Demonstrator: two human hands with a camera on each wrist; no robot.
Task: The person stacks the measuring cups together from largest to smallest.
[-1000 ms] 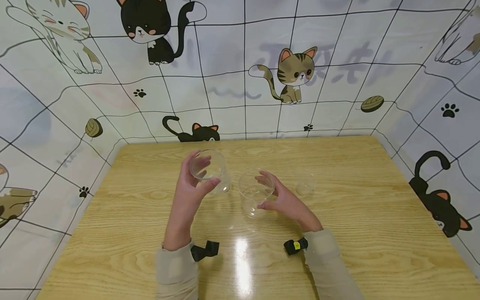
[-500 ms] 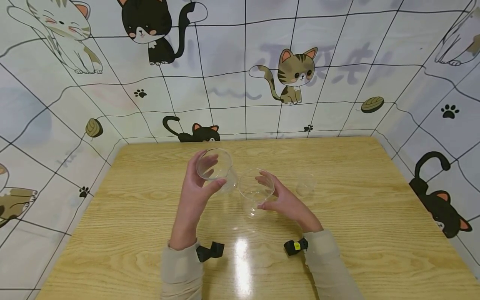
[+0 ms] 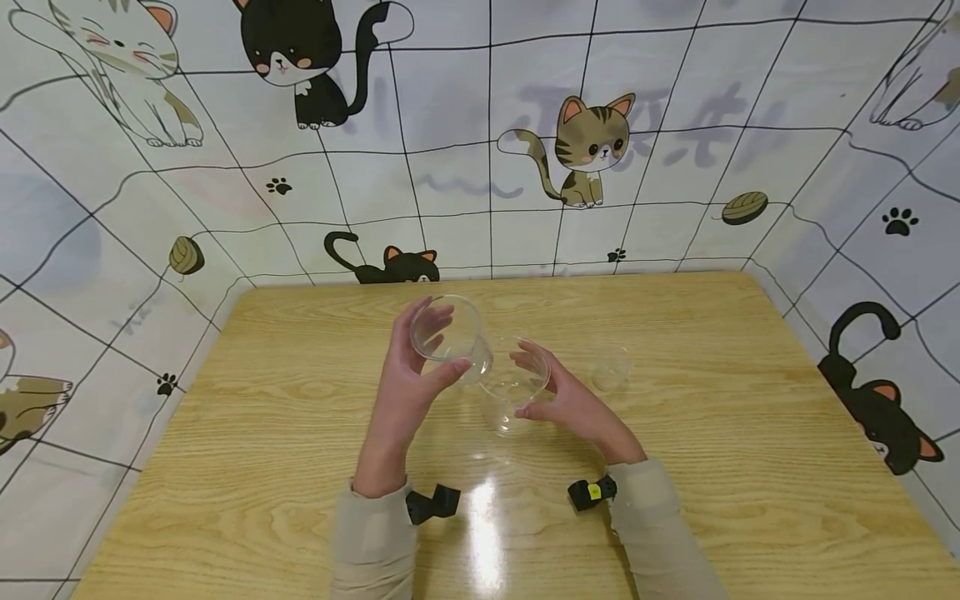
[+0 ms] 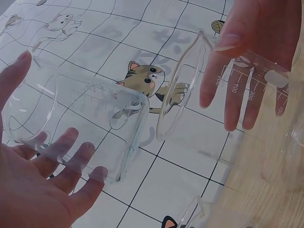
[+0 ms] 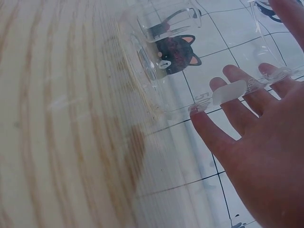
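My left hand point(image 3: 405, 379) holds a clear glass beaker point(image 4: 85, 107) above the table, fingers on one side and thumb on the other. That beaker is tilted, its lower end just beside the rim of a second glass beaker point(image 3: 506, 392); in the left wrist view a narrow gap shows between them. White graduation marks run along the second beaker, which stands on the table. My right hand point(image 3: 573, 408) grips this one from the right, thumb in front and fingers behind. Through the glass, several fingertips point(image 5: 232, 71) show in the right wrist view.
A smaller clear glass vessel point(image 3: 612, 369) stands on the wooden table point(image 3: 712, 400), right of my right hand. Behind and at both sides, a white cloth point(image 3: 450, 183) printed with cats and grid lines closes off the table. Both wrists wear black camera mounts point(image 3: 433, 505).
My left hand has moved right with its beaker, bringing it up to the second beaker's rim. The right hand and its beaker have stayed in place.
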